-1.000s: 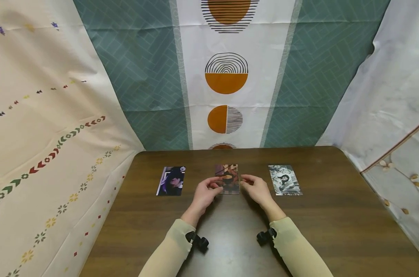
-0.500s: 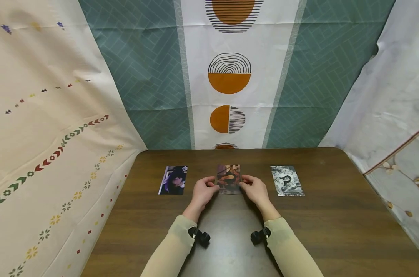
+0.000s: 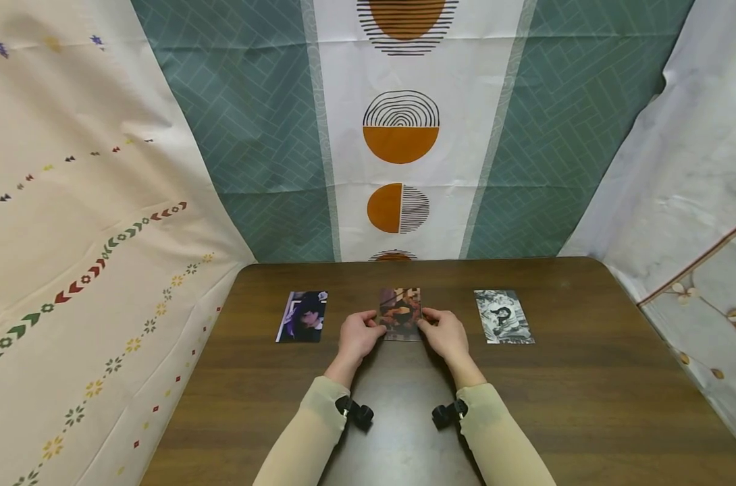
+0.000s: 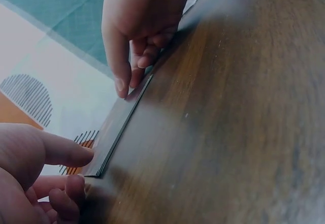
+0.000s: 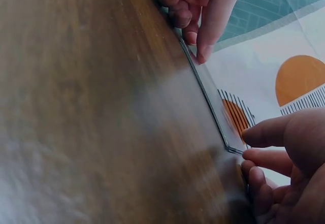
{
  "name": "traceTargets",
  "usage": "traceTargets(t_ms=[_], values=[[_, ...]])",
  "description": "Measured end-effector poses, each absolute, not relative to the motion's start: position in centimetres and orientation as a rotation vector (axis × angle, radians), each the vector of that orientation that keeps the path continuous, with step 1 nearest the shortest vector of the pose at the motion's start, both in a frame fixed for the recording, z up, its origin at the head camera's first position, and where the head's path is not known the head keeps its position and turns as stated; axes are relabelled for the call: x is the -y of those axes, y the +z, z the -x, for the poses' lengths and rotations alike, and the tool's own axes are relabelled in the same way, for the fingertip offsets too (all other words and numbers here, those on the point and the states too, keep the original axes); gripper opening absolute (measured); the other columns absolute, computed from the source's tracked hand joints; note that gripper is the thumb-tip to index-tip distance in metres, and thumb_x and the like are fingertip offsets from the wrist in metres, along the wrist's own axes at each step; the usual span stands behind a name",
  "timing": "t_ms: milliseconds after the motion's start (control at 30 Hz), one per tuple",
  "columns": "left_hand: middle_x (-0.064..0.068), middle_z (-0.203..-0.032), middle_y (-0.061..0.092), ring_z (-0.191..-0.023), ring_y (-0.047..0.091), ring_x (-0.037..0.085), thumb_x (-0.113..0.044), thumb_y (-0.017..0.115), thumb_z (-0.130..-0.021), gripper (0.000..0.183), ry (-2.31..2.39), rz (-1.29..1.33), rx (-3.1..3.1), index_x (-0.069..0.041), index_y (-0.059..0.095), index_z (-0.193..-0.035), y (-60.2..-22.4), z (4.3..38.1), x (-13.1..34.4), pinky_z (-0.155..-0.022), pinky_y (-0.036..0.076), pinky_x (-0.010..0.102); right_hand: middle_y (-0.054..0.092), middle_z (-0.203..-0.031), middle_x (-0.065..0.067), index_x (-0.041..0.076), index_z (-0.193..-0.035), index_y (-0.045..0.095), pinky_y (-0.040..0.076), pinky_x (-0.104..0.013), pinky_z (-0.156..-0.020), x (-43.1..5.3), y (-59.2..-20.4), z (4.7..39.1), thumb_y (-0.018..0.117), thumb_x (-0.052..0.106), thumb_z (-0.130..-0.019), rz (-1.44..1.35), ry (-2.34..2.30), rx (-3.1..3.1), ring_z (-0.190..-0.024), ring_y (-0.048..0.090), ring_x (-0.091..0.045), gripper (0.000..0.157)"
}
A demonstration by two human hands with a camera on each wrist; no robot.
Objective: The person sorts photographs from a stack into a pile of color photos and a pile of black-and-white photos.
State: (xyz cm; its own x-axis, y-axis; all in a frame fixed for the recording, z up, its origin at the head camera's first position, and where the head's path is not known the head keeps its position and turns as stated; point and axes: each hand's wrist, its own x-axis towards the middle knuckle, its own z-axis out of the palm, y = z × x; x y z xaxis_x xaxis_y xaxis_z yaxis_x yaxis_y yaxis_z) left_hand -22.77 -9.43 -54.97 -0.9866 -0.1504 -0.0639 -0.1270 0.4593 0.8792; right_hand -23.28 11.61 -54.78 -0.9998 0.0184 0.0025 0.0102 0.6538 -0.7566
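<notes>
A thin, glossy picture panel (image 3: 400,316) in brown and orange tones lies at the middle back of the table. My left hand (image 3: 356,339) pinches its left edge near the front corner. On the opposite side, my right hand (image 3: 445,336) holds the right edge between thumb and fingers. Seen low in the left wrist view, the panel (image 4: 116,127) has a dark front edge that looks like stacked thin layers. The right wrist view shows the thumb and a finger of my right hand (image 5: 292,158) at the panel's corner; its picture is washed out by reflection.
A purple and black picture (image 3: 302,317) lies on the table to the left. To the right lies a black-and-white picture (image 3: 504,317). The brown wooden table (image 3: 587,405) meets a patterned cloth (image 3: 271,169) at the back, with more cloths on both sides.
My left hand has shifted from over the panel's left part to its left edge. My right hand has closed in on the right edge. The side pictures stay put.
</notes>
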Motion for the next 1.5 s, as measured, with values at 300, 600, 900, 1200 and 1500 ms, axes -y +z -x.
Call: traceTargets(t_ms=[300, 600, 900, 1200, 1500], values=[[-0.001, -0.084, 0.063, -0.078, 0.055, 0.016, -0.007, 0.085, -0.086, 0.047, -1.654, -0.198, 2.685, 0.000, 0.075, -0.131, -54.50, 22.54, 9.36, -0.080, 0.049, 0.036, 0.068, -0.133, -0.019, 0.007, -0.142, 0.070, 0.049, -0.059, -0.100, -11.98, -54.78, 23.14, 0.068, 0.024, -0.103, -0.039, 1.248, 2.881, -0.120, 0.064, -0.041, 0.043], [0.000, -0.087, 0.062, -0.081, 0.056, 0.018, -0.008, 0.085, -0.087, 0.046, -1.670, -0.230, 2.691, -0.002, 0.076, -0.131, -54.57, 22.54, 9.51, -0.079, 0.048, 0.036, 0.066, -0.137, -0.022, 0.006, -0.142, 0.070, 0.046, -0.061, -0.103, -11.85, -54.64, 23.22, 0.067, 0.024, -0.103, -0.049, 1.321, 2.871, -0.123, 0.062, -0.044, 0.043], [0.000, -0.088, 0.060, -0.083, 0.055, 0.018, -0.004, 0.083, -0.086, 0.046, -1.766, -0.234, 2.618, 0.000, 0.074, -0.132, -54.62, 22.50, 9.54, -0.078, 0.047, 0.034, 0.068, -0.137, -0.019, 0.006, -0.143, 0.069, 0.045, -0.061, -0.106, -11.90, -54.82, 23.44, 0.067, 0.026, -0.103, -0.012, 1.406, 2.853, -0.127, 0.061, -0.043, 0.044], [0.003, -0.092, 0.064, -0.086, 0.057, 0.020, -0.004, 0.083, -0.087, 0.045, -1.833, -0.226, 2.569, -0.002, 0.075, -0.132, -54.77, 22.52, 9.76, -0.078, 0.048, 0.034, 0.069, -0.137, -0.018, 0.005, -0.144, 0.068, 0.042, -0.060, -0.110, -11.91, -54.64, 23.55, 0.068, 0.025, -0.104, 0.022, 1.507, 2.819, -0.129, 0.060, -0.041, 0.045], [0.002, -0.090, 0.068, -0.084, 0.059, 0.019, -0.006, 0.082, -0.089, 0.043, -1.836, -0.220, 2.577, -0.004, 0.075, -0.132, -54.78, 22.38, 9.67, -0.078, 0.049, 0.034, 0.069, -0.129, -0.021, 0.001, -0.146, 0.064, 0.044, -0.056, -0.107, -11.88, -54.60, 23.36, 0.069, 0.018, -0.103, 0.076, 1.758, 2.682, -0.126, 0.059, -0.040, 0.046]])
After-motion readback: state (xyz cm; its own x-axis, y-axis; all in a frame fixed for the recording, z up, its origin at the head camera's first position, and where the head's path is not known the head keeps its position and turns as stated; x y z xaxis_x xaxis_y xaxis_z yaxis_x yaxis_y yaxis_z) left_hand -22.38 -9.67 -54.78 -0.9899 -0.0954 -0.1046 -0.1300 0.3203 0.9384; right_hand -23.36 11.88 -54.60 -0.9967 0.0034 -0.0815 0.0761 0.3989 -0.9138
